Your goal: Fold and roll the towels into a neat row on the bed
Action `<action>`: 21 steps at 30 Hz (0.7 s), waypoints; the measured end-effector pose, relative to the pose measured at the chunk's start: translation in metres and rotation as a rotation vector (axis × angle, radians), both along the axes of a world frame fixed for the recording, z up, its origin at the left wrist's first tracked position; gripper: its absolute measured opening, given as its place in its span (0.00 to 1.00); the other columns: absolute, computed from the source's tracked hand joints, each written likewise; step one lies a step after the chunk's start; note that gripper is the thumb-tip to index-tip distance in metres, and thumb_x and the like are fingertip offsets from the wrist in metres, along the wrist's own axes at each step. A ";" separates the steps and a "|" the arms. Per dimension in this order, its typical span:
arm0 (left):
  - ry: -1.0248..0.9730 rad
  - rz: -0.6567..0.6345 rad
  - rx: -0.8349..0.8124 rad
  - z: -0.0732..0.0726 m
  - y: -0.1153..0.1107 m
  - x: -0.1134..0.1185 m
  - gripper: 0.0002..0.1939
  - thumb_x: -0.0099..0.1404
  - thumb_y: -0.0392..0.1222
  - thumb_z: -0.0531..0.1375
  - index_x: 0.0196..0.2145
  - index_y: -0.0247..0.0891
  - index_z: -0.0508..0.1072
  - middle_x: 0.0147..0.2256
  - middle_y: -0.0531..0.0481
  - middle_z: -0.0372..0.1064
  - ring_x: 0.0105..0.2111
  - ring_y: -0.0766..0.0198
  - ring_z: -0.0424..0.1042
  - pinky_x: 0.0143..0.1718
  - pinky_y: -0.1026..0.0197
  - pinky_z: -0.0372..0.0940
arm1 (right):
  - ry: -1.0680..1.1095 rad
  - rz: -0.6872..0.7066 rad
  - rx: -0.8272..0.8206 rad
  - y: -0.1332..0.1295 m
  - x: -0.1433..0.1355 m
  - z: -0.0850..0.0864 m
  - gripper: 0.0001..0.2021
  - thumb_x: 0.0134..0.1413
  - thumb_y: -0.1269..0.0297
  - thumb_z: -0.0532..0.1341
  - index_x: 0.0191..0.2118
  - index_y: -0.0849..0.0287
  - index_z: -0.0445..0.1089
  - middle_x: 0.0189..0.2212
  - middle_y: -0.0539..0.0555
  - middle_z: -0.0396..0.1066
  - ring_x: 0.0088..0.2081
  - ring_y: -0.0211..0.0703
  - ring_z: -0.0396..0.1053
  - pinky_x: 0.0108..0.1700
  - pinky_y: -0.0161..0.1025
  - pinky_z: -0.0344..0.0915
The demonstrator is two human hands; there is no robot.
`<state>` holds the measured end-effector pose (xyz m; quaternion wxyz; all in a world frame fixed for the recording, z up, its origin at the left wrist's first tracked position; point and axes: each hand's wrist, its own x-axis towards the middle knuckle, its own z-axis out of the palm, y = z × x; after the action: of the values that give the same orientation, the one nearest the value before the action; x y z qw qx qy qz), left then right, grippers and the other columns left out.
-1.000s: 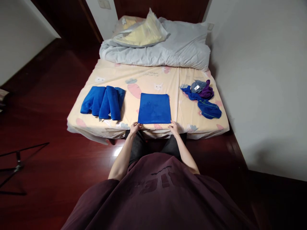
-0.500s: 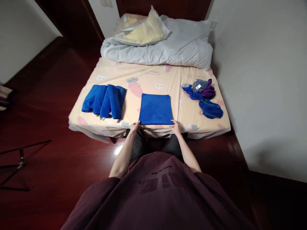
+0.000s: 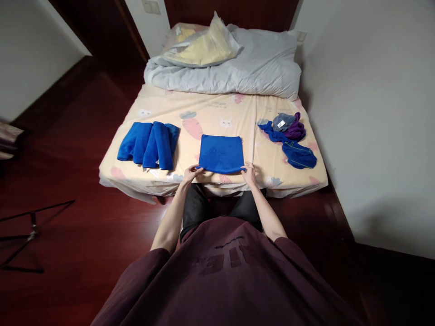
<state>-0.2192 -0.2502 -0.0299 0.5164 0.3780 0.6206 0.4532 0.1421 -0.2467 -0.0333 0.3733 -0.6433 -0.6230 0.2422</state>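
A blue towel (image 3: pixel 221 153), folded to a near square, lies on the bed close to its front edge. My left hand (image 3: pixel 191 174) pinches its near left corner, and my right hand (image 3: pixel 249 173) pinches the near right corner. The near edge is lifted slightly and curls between the hands. Left of it, several rolled blue towels (image 3: pixel 148 144) lie side by side in a row. On the right sits a loose pile of crumpled cloths: a blue one with green trim (image 3: pixel 299 155), a purple one (image 3: pixel 297 128) and a grey one with a white label (image 3: pixel 284 122).
The bed (image 3: pixel 217 108) has a cream sheet with carrot and rabbit prints. A pale quilt (image 3: pixel 265 59) and a yellow pillow (image 3: pixel 204 47) are heaped at its head. A white wall (image 3: pixel 374 113) stands on the right. Black stand legs (image 3: pixel 32 226) rest on the floor at left.
Both hands have raised the near edge of the blue towel and moved it slightly away from me, so that edge now curls up. The rolled towels and crumpled cloths stay in place.
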 end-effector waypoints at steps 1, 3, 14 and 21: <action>0.009 -0.020 0.027 0.001 0.002 0.000 0.31 0.46 0.48 0.77 0.47 0.34 0.80 0.35 0.46 0.78 0.35 0.61 0.76 0.38 0.61 0.71 | 0.019 0.015 0.005 0.003 0.001 0.000 0.13 0.52 0.77 0.62 0.39 0.58 0.81 0.56 0.60 0.74 0.60 0.51 0.71 0.68 0.49 0.64; 0.071 -0.027 0.059 0.002 0.004 0.001 0.30 0.45 0.43 0.77 0.46 0.34 0.80 0.34 0.47 0.77 0.36 0.60 0.76 0.40 0.60 0.71 | 0.066 0.041 -0.001 0.008 0.004 -0.002 0.13 0.52 0.76 0.61 0.40 0.58 0.81 0.53 0.60 0.78 0.59 0.51 0.73 0.68 0.50 0.65; 0.227 0.088 0.181 -0.009 0.021 0.011 0.10 0.59 0.44 0.66 0.37 0.37 0.76 0.41 0.43 0.77 0.45 0.56 0.77 0.51 0.56 0.72 | 0.314 -0.048 -0.123 0.019 0.004 -0.020 0.12 0.55 0.54 0.65 0.36 0.60 0.77 0.32 0.57 0.78 0.34 0.48 0.75 0.44 0.45 0.75; 0.263 0.066 0.019 -0.028 0.021 0.007 0.15 0.62 0.52 0.65 0.39 0.38 0.75 0.31 0.47 0.76 0.33 0.59 0.75 0.35 0.62 0.68 | 0.329 -0.113 -0.165 0.022 0.005 -0.028 0.17 0.58 0.55 0.66 0.24 0.54 0.64 0.21 0.48 0.64 0.28 0.43 0.67 0.36 0.40 0.69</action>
<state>-0.2120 -0.2293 -0.0580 0.4119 0.4182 0.6906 0.4225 0.1475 -0.2246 -0.0612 0.4291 -0.6574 -0.4943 0.3732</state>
